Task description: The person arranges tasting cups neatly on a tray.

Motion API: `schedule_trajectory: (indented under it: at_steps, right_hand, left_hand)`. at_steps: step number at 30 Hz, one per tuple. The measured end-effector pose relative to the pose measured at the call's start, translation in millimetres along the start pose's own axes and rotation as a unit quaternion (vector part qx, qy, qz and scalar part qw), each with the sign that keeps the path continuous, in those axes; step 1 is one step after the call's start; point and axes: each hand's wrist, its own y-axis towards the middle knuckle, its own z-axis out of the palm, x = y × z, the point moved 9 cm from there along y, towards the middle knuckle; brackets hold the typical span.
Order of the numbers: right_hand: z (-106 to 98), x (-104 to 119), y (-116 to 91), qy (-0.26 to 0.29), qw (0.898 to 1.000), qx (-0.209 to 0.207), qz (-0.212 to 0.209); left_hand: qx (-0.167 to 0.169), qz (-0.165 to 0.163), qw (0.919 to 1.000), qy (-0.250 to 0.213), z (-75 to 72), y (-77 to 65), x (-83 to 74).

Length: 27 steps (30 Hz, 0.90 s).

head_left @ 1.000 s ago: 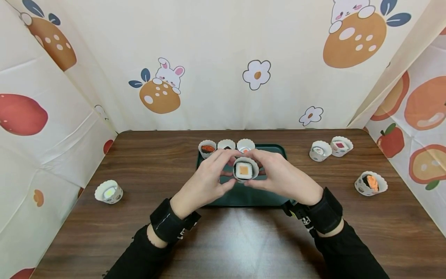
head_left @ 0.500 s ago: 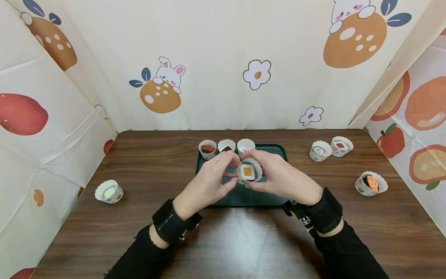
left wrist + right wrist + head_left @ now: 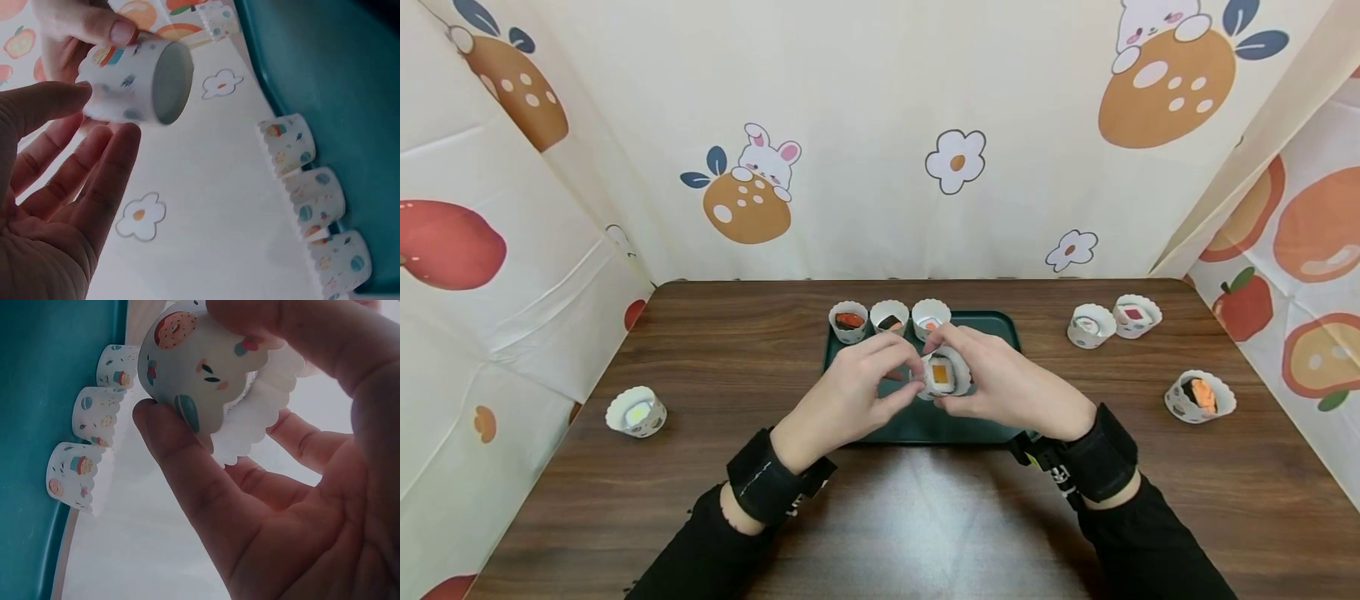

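A patterned white paper cup [image 3: 961, 374] holds a square sushi roll [image 3: 940, 375] with a yellow-orange centre. My right hand [image 3: 1007, 379] grips this cup between thumb and fingers above the dark green tray [image 3: 940, 429]. Close to the cup's left side is my left hand [image 3: 857, 379]. In the left wrist view, my left hand [image 3: 69, 212] has relaxed, spread fingers; its thumb overlaps the cup's edge, and contact is hard to tell. From the right wrist view, the cup [image 3: 206, 369] is tilted, with its scalloped rim towards the palm of my right hand [image 3: 281, 506].
Along the tray's back edge stand three sushi cups: red-topped [image 3: 848, 322], dark-topped [image 3: 890, 317] and orange-centred [image 3: 931, 320]. One cup [image 3: 636, 412] sits at the left of the brown table [image 3: 715, 367]. Two cups [image 3: 1091, 326] stand at the back right, and another [image 3: 1200, 396] nearer.
The held cup has shifted a little to the right with my right hand's fingers. My left hand's fingers have loosened from its left side. The other cups stay put.
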Motion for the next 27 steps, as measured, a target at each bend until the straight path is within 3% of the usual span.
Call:
schedule_trajectory:
  at_steps: [8,13,27]
  right_hand:
    - [-7,-23,-1,-0.024,0.999,0.013,0.036]
    - [-11,-44,2,-0.036,0.995,0.033,0.081]
    - [-20,-95,18,-0.063,0.986,0.064,0.142]
  left_hand:
    - [-0.024,-0.02,0.9991,0.027,-28.1,-2.0,3.6]
    - [-0.037,-0.021,0.9984,0.037,-43.1,-3.5,5.2]
    - [-0.048,-0.018,0.9973,0.052,-60.6,-6.3,7.6]
